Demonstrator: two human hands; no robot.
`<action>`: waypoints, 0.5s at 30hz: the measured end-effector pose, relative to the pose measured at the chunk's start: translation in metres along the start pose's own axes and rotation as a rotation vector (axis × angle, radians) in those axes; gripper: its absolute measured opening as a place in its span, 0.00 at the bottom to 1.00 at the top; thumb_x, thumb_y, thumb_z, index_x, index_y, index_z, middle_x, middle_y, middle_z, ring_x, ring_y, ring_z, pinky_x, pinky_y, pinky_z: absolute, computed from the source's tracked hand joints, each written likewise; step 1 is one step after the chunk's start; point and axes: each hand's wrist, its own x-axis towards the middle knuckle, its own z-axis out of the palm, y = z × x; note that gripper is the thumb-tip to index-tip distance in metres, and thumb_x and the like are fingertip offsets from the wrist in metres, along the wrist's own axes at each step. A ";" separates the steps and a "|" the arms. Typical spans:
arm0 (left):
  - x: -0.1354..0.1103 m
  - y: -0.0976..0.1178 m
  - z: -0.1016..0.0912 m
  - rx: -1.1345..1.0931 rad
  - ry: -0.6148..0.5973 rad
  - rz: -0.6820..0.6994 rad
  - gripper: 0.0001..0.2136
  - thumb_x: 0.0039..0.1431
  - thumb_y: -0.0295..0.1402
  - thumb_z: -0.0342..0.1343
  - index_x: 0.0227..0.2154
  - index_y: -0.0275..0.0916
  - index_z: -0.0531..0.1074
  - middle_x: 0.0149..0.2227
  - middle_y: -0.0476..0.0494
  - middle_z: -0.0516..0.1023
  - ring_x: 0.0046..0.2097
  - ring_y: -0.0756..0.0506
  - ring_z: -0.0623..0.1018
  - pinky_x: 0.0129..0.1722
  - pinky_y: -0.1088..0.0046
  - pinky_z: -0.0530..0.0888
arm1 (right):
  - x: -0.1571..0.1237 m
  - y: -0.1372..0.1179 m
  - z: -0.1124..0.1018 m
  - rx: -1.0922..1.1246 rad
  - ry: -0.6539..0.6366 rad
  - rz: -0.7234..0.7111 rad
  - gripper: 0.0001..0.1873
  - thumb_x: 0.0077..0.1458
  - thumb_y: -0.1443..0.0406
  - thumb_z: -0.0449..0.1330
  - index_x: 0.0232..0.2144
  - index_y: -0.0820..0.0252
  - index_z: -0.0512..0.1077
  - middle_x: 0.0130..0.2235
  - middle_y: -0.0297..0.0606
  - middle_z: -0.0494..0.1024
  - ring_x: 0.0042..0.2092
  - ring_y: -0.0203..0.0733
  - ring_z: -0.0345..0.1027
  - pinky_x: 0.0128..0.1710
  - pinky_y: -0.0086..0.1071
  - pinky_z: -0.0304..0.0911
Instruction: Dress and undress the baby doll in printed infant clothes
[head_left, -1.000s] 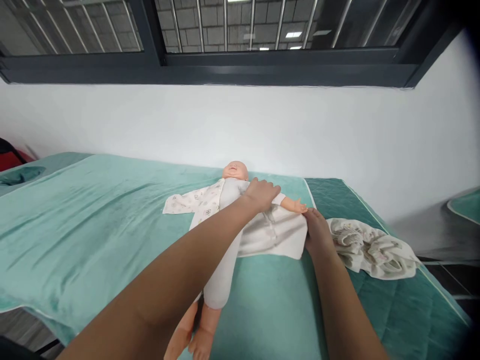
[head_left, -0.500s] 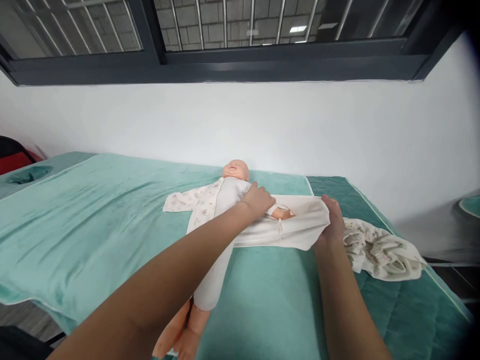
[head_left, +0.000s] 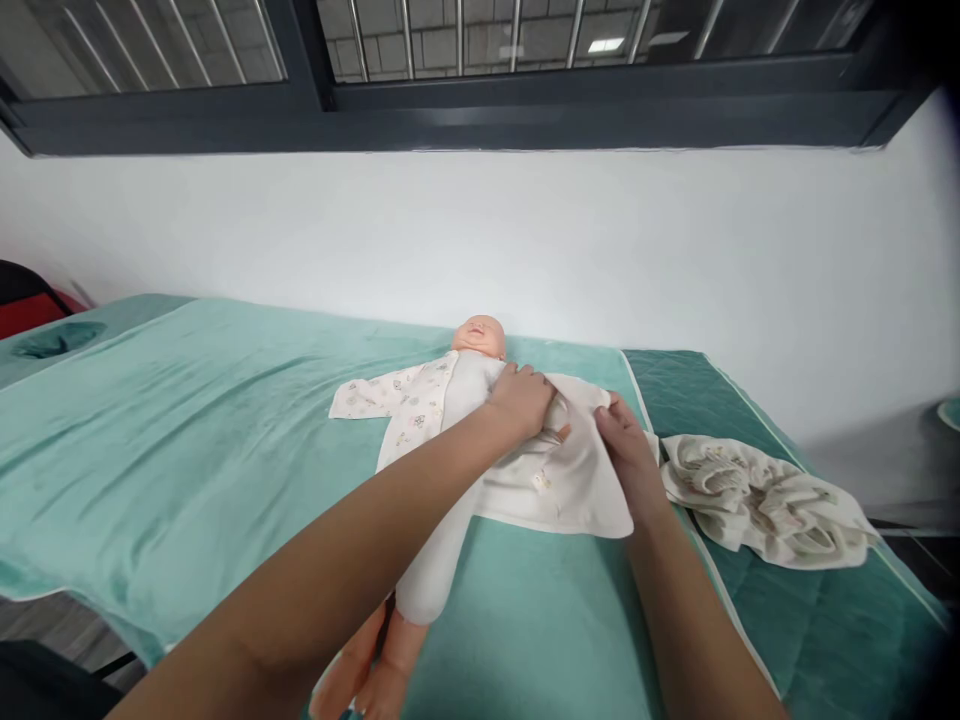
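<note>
A baby doll (head_left: pixel 480 338) in a white bodysuit lies on its back, legs toward me. Its arm on the left of the view is inside the sleeve of a printed baby jacket (head_left: pixel 420 405), spread open under the body. My left hand (head_left: pixel 525 400) reaches across the doll, closed around its other arm; only the doll's fingertips (head_left: pixel 562 433) show past my hand. With my right hand (head_left: pixel 630 455) I pinch the jacket's open side, its plain white inner face turned up beside the doll's hand. The fingers' exact hold is partly hidden.
A light green sheet (head_left: pixel 225 430) covers the bed, with a darker green quilted pad (head_left: pixel 810 620) at the right. Crumpled printed cloth (head_left: pixel 772 500) lies there. Behind the bed are a white wall (head_left: pixel 375 230) and a dark window frame (head_left: pixel 562 115). A red and black item (head_left: pixel 26 300) sits far left.
My right hand has moved left, nearer the doll. The jacket side, stretched out before, now hangs looser and spreads lower over the sheet. My left hand stays around the doll's arm.
</note>
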 end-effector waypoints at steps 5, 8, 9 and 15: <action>-0.012 -0.025 -0.018 -0.251 0.024 -0.044 0.14 0.57 0.32 0.55 0.45 0.35 0.75 0.48 0.35 0.78 0.49 0.38 0.75 0.49 0.62 0.68 | -0.014 0.014 0.017 -0.139 -0.279 0.089 0.26 0.50 0.55 0.67 0.51 0.47 0.67 0.46 0.36 0.77 0.39 0.43 0.73 0.35 0.35 0.69; -0.019 -0.044 -0.028 -0.539 0.071 -0.148 0.15 0.64 0.36 0.45 0.43 0.37 0.75 0.44 0.39 0.80 0.42 0.43 0.78 0.40 0.68 0.70 | -0.019 0.020 0.023 -0.174 -0.395 0.079 0.29 0.50 0.56 0.68 0.54 0.45 0.66 0.54 0.39 0.74 0.45 0.44 0.72 0.40 0.35 0.70; -0.021 -0.050 -0.030 -0.621 0.100 -0.178 0.18 0.66 0.39 0.42 0.44 0.38 0.74 0.44 0.40 0.80 0.42 0.43 0.78 0.40 0.69 0.70 | -0.020 0.022 0.025 -0.171 -0.431 0.081 0.29 0.50 0.56 0.68 0.54 0.45 0.67 0.56 0.39 0.73 0.47 0.44 0.72 0.43 0.37 0.69; -0.036 -0.051 -0.034 -0.529 -0.126 -0.004 0.38 0.51 0.48 0.61 0.64 0.46 0.58 0.51 0.41 0.77 0.43 0.42 0.79 0.38 0.70 0.71 | -0.026 0.026 0.034 -0.099 -0.624 0.140 0.23 0.57 0.60 0.64 0.54 0.44 0.68 0.63 0.39 0.66 0.59 0.49 0.66 0.58 0.48 0.62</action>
